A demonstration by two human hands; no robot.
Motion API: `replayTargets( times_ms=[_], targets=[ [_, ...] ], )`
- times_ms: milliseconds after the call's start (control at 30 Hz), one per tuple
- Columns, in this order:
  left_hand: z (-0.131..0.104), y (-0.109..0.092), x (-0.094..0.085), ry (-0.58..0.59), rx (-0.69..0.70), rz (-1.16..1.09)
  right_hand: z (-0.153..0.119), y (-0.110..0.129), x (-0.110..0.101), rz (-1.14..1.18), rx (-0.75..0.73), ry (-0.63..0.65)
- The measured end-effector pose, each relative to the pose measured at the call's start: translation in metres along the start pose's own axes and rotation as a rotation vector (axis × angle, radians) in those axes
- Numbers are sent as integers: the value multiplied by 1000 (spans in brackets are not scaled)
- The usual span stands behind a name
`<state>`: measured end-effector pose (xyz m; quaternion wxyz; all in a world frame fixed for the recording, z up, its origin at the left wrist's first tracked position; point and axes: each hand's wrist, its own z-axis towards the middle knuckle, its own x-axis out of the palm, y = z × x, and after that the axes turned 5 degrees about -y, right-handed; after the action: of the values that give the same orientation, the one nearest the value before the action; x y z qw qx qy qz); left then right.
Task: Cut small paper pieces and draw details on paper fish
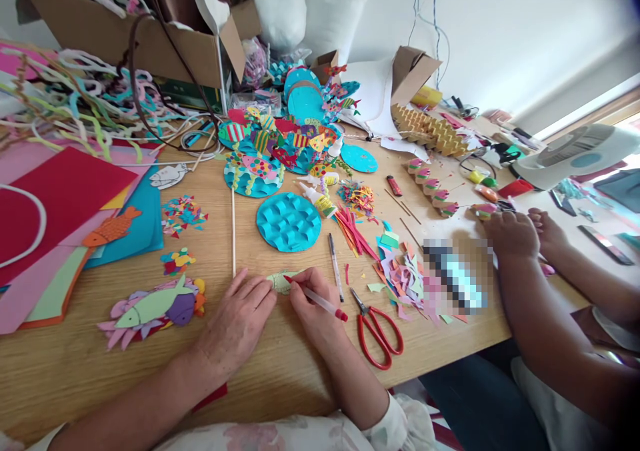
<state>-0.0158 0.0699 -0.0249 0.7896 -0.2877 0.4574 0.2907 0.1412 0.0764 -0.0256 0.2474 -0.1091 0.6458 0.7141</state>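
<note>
A small light-green paper fish (278, 282) lies on the table between my hands, partly covered by my fingers. My left hand (241, 317) rests flat beside it, fingers stretched out and the fingertips at its left end. Pinched in my right hand (316, 307) is a red gel pen (326, 303) with a clear barrel, its tip down at the fish. Red-handled scissors (376, 331) lie partly open to the right, close to another pen (336, 267). On the left is a pile of cut paper fish (155, 307), a green one on top.
A round blue scaly piece (289, 221) lies ahead, near glue bottles (320, 201) and decorated fish. Paper scraps (403, 274) spread to the right. Coloured sheets (65, 217) cover the left side. A co-worker's hands (515, 234) are at the right, near a sewing machine (575, 157).
</note>
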Motion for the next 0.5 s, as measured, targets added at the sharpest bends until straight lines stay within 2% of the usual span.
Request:
replayTargets(
  times_ms=[333,500],
  targets=[
    [0,1,1,5,-4,-3,2,1,1,-64,-23,44],
    [-1,1,1,20,-15,-15,3,3,0,-64,-23,26]
  ],
)
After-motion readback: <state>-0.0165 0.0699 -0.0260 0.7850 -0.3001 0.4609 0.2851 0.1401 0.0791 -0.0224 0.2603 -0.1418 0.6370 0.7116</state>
